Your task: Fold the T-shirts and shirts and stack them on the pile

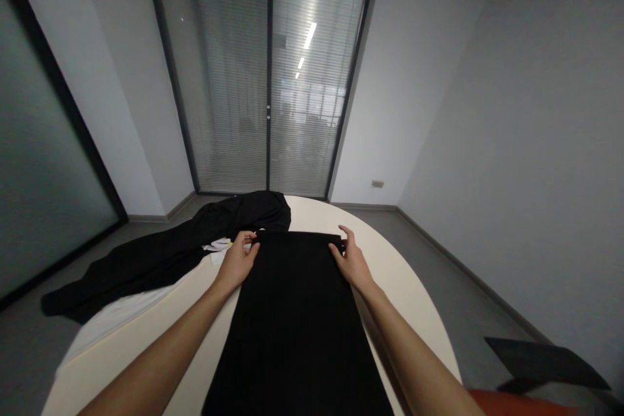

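A flat black garment [299,312] lies lengthwise across the table before me, with a straight band along its far edge. It might be trousers or a skirt; I cannot tell which. My left hand [240,259] pinches the far left corner between thumb and fingers. At the far right corner, my right hand [354,263] grips the edge with its thumb on top, the index finger lifted and the other fingers partly hidden. The cloth's near end runs out of the bottom of the view.
A round cream table [409,292] carries a rumpled black garment [170,253] on its left, over white cloth [127,309]. Lower right are a dark chair part [546,361] and something orange [521,403]. A glass partition with blinds [229,91] stands beyond.
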`<control>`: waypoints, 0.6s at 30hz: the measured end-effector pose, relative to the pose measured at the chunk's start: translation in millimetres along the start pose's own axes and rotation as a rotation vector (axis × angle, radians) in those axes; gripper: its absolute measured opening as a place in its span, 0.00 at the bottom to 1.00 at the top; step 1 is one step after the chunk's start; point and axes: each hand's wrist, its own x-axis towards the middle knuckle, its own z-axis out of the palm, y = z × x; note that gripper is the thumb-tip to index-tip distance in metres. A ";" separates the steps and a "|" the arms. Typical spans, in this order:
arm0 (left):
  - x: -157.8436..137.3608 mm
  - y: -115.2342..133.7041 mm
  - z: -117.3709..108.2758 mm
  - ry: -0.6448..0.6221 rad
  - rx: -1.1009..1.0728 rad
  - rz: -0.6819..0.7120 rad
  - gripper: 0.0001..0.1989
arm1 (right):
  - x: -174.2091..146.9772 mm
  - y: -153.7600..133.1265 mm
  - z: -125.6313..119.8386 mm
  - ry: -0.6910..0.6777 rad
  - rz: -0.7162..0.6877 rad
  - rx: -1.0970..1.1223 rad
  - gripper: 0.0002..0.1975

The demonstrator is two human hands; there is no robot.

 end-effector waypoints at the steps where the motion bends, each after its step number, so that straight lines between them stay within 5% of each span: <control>1: -1.6 -3.0 1.2 -0.025 0.016 -0.014 0.12 | 1.2 4.8 3.2 -0.040 0.038 -0.027 0.28; 8: -23.0 -8.1 -5.1 -0.132 0.187 -0.061 0.10 | -4.1 22.1 0.7 -0.185 0.049 -0.039 0.13; 12: -25.9 0.0 -12.5 -0.231 0.185 0.114 0.11 | -8.9 22.9 -2.5 -0.268 -0.058 -0.018 0.08; 18: -7.5 -2.8 -8.3 -0.126 0.076 0.118 0.21 | 2.0 26.0 1.1 0.053 -0.142 0.122 0.15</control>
